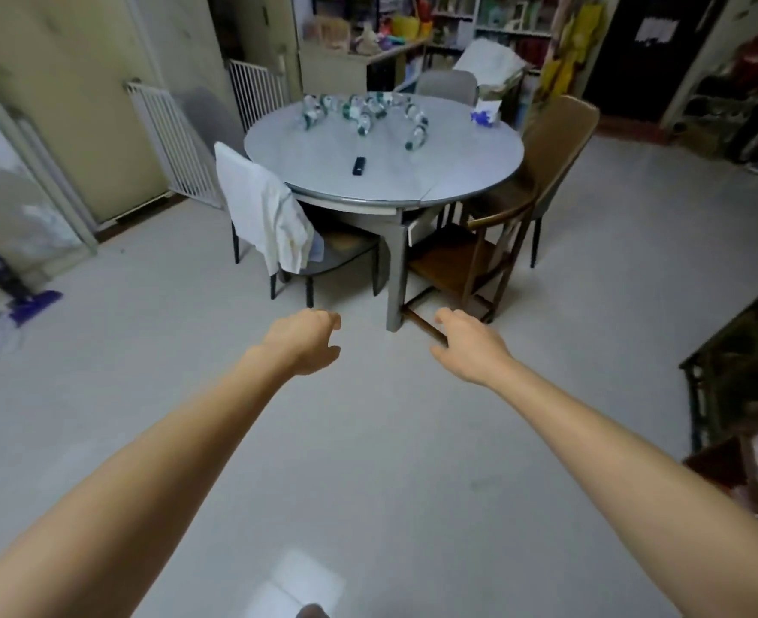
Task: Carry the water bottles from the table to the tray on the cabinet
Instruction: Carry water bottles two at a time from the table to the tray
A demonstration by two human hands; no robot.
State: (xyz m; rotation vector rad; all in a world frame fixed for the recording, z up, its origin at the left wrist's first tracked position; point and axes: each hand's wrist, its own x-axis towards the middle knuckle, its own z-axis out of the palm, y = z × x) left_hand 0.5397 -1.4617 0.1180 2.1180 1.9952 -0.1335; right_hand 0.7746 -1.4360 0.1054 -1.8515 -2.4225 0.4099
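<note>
Several clear water bottles (363, 112) with green labels lie on their sides across the far half of a round grey table (457, 171). Both arms reach forward over the pale floor, well short of the table. My left hand (303, 341) is empty, fingers loosely curled and apart. My right hand (468, 345) is also empty with its fingers spread. No tray or cabinet top is clearly in view.
A black remote (358, 165) lies on the table's near half, a blue-and-white tissue box (484, 113) at its right rim. Chairs ring the table: one draped with white cloth (265, 211), a wooden one (470, 260), a tan one (555, 145). White gates (176, 145) lean on the left wall; dark furniture (738, 368) stands at right.
</note>
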